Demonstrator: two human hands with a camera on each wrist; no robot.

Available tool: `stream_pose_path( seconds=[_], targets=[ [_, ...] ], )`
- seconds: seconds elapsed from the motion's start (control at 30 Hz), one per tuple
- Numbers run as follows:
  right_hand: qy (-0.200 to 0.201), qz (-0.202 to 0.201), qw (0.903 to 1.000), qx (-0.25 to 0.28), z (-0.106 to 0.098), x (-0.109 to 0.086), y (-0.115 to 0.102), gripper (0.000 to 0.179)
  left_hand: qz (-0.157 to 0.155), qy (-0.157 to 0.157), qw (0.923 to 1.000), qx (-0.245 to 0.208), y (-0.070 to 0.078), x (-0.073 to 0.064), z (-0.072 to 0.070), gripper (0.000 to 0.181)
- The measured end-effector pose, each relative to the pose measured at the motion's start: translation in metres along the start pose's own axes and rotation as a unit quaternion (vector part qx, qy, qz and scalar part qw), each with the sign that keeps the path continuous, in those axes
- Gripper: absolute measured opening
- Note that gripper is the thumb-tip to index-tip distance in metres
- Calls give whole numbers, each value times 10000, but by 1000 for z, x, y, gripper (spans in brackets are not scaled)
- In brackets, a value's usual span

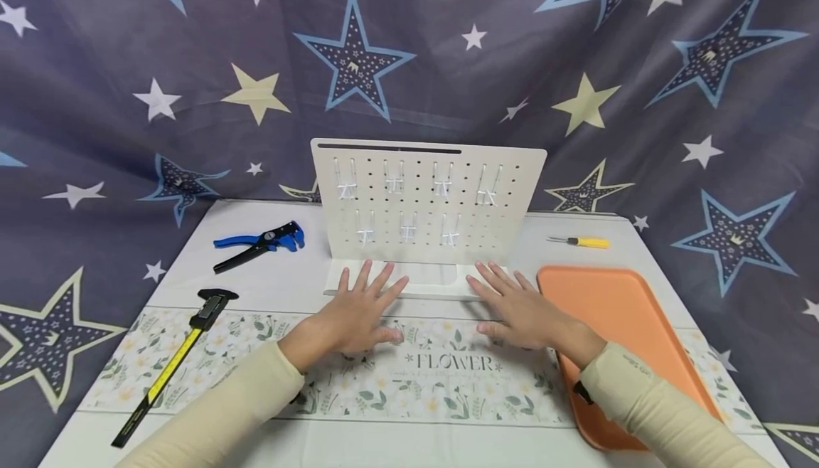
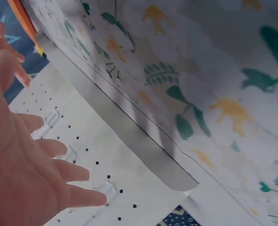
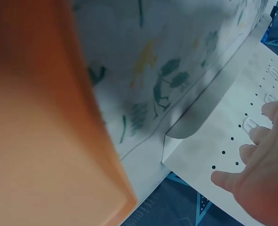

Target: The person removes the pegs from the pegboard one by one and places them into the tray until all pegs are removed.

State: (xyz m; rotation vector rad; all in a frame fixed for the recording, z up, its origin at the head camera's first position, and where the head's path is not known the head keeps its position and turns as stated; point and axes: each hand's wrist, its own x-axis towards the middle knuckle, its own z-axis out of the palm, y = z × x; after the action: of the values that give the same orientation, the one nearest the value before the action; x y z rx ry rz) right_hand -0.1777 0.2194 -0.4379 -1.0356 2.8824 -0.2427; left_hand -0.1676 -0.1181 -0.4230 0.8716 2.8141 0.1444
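Both hands are spread palm down above the table, in front of a white pegboard stand (image 1: pixel 441 201) fitted with several clear hooks (image 1: pixel 394 180). The left hand (image 1: pixel 358 311) has its straight fingertips near the left part of the stand's base (image 1: pixel 422 289). Over toward the base's right part reaches the right hand (image 1: pixel 518 311), fingers straight and apart. Neither holds anything. In the left wrist view the left hand (image 2: pixel 30 174) shows its extended fingers before the perforated panel (image 2: pixel 101 155). The right wrist view shows the right hand (image 3: pixel 266 169) likewise; whether either touches the base I cannot tell.
An orange tray (image 1: pixel 614 311) lies at the right, partly under the right forearm. Behind it is a yellow-handled screwdriver (image 1: pixel 585 242). At the left lie a blue and black wire stripper (image 1: pixel 262 244) and a caliper (image 1: pixel 182 354). A starry curtain (image 1: pixel 409 41) hangs behind.
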Motion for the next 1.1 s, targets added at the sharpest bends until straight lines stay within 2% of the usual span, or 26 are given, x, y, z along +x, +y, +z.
stream_pose_path(
  seconds=[0.1, 0.2, 0.27, 0.33, 0.37, 0.43, 0.53, 0.67, 0.73, 0.8, 0.97, 1.1],
  targets=[
    [445, 1, 9990, -105, -4, 5, 2, 77, -240, 245, 9993, -169, -6, -3, -1, 83],
    [1103, 158, 9937, -143, -9, 12, 5, 68, -581, 654, 9954, -385, -15, -7, -3, 70],
    [1552, 340, 9872, -108, -11, 18, 7, 61, -864, 948, 9895, -663, -24, -9, -5, 60],
    [1939, 512, 9797, -13, -13, 25, 9, 52, -1205, 1211, 9795, -1064, -35, -9, -7, 55],
    [2102, 579, 9759, 33, -13, 28, 10, 48, -1376, 1347, 9729, -1278, -41, -9, -8, 54],
    [2395, 643, 9687, 126, -14, 36, 10, 40, -1781, 1575, 9540, -1829, -54, -7, -13, 56],
    [2753, 661, 9589, 188, -13, 48, 10, 30, -2242, 2025, 9180, -2570, -73, 1, -20, 61],
    [3011, 705, 9508, 193, -10, 66, 9, 26, -2444, 2716, 8646, -3450, -92, 16, -29, 62],
    [3049, 735, 9493, 221, -9, 75, 8, 27, -2432, 2972, 8454, -3713, -98, 24, -32, 60],
    [3084, 758, 9479, 264, -7, 83, 8, 28, -2404, 3159, 8319, -3878, -101, 33, -33, 58],
    [3294, 886, 9396, 288, -1, 97, 6, 24, -2428, 3567, 8085, -4001, -103, 50, -34, 51],
    [3498, 1119, 9298, 234, 2, 107, 5, 16, -2522, 3924, 7898, -3983, -104, 57, -34, 39]
  ],
)
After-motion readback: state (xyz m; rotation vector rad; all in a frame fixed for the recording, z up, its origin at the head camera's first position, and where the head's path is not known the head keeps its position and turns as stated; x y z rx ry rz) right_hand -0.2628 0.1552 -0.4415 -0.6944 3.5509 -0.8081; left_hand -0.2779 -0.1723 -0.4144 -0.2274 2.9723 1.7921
